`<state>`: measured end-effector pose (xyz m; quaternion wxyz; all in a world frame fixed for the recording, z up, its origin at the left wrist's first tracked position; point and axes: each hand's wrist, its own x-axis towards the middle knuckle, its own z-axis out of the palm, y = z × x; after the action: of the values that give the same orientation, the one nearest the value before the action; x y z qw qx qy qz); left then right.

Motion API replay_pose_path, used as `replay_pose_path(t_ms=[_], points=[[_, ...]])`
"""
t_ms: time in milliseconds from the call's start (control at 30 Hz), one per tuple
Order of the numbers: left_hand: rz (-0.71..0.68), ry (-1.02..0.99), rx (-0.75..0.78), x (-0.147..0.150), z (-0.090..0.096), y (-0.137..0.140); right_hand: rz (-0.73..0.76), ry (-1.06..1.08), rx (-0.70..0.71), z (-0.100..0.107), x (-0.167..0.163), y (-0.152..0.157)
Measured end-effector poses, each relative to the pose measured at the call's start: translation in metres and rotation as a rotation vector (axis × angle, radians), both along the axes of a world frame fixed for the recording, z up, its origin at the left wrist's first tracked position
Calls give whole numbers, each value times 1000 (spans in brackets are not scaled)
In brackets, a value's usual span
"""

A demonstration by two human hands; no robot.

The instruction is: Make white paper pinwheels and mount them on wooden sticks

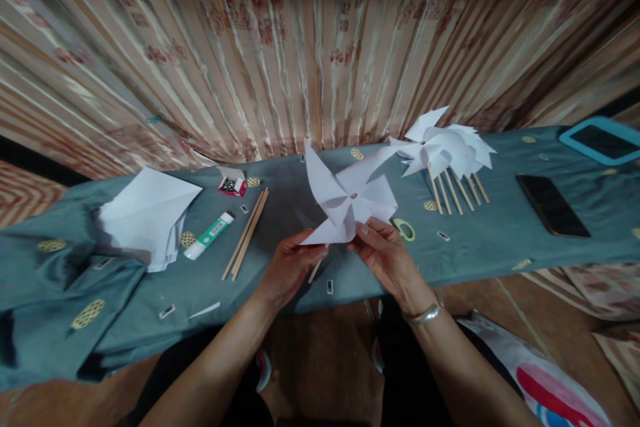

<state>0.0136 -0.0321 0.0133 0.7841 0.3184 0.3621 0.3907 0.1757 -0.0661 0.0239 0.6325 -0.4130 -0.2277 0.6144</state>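
Between my hands a white paper pinwheel (345, 203) is held up above the cloth-covered table, its folded blades meeting at a small pin in the centre. My left hand (295, 263) pinches the lower left blade tip. With thumb and fingers, my right hand (383, 250) grips the pinwheel's lower right edge. Part of a wooden stick (315, 271) shows below the pinwheel, near my left fingers; its upper end is hidden. Close to my right fingers lie the light green scissors (405, 229), mostly covered by the hand and paper.
On the green cloth (480, 247), finished pinwheels (455, 147) lie stacked at the right, near a black phone (553, 205) and a blue-framed tablet (603, 140). To the left are loose sticks (247, 233), a glue stick (209, 235), a box of pins (233, 183) and paper sheets (150, 210).
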Motion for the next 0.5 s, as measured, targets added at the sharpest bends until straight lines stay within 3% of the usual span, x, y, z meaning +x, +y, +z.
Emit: replay_pose_path(t_ms=[167, 300, 500], points=[[0, 13, 26, -3, 2, 3, 42, -101, -31, 3, -10, -6], [42, 34, 6, -8, 4, 7, 32, -285, 1, 6, 7, -11], [34, 22, 2, -11, 6, 7, -277, -319, 30, 5, 47, -2]])
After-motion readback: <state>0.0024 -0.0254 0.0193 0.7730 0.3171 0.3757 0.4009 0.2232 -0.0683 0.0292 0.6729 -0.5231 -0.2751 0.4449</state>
